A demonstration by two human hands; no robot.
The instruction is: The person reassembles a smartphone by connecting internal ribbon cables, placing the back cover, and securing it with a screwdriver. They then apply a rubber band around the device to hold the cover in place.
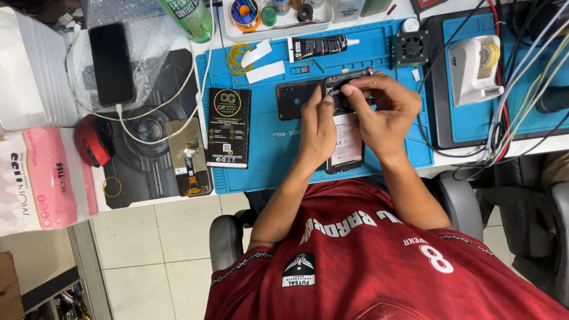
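Both hands meet over the opened black smartphone with its back cover off [345, 139], which lies on the blue silicone work mat [272, 148]. The right hand [385, 112] pinches thumb and forefinger closed on the phone's top edge, near the camera end; the left hand [317, 127] presses its fingertips on the same end (whether it holds a small part cannot be told). The step seems to call for steady, light pressure, the phone kept flat on the mat.

Left of the phone lies a separate black rear cover [294, 99], touching or nearly so. Beyond the phone a black glue tube [320, 46] lies well apart. Right of the phone, the mat's edge and a tangle of cables [504, 136] crowd the elbow; bare mat below-left of it offers room.
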